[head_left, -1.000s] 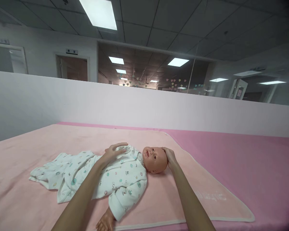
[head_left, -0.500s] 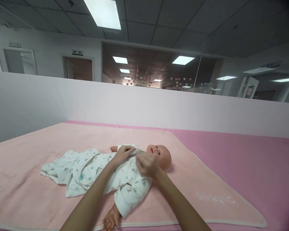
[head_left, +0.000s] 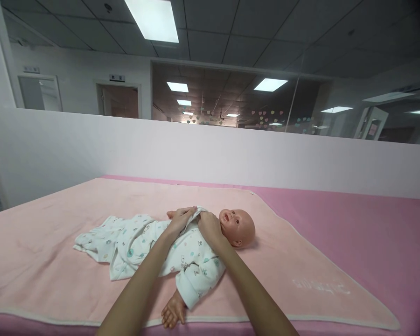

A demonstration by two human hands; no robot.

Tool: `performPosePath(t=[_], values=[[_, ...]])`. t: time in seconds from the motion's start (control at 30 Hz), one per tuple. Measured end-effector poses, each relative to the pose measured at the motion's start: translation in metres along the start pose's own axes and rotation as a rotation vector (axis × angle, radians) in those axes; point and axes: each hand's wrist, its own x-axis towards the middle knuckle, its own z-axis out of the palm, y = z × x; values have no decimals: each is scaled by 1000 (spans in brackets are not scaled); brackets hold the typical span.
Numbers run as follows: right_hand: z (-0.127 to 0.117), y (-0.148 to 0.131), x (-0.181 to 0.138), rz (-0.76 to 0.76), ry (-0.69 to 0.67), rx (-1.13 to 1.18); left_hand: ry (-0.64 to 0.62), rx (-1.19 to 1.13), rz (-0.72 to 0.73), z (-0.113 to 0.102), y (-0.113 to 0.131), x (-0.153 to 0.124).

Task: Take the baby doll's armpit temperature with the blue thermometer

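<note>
A baby doll (head_left: 238,228) lies on its back with its head toward the right. It wears a white baby romper (head_left: 192,249) printed with small green and grey figures, its lower part spread out flat to the left. At the chest, my left hand (head_left: 180,220) pinches the raised front edge of the romper. My right hand (head_left: 210,227) is closed on the same cloth near the collar, just beside the doll's chin. The fingertips of both hands are partly hidden by the fabric. One doll hand (head_left: 174,310) sticks out of its cuff toward me.
Under the doll is a light pink blanket (head_left: 301,261) with a pale edge and white lettering. It lies on a darker pink mat (head_left: 371,224). A low white wall (head_left: 231,154) runs behind, with a glass partition above it.
My right hand has come down from in front of the doll's face to the collar and gripped the cloth. The romper's front edge is now lifted between my hands. The view has shifted slightly.
</note>
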Motion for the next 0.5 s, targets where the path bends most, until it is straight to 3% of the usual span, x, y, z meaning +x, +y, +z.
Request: performPosePath(t=[0.13,0.27,0.4,0.5], values=[[-7,0,-2,-21,69,53,47,4,-27,0,0,1],[-33,-3,2,-17,231,140,61,41,6,0,-2,2],[-61,-2,5,49,543,360,-95,72,59,2,4,-3],[-68,2,5,178,652,556,-225,105,27,3,7,-5]])
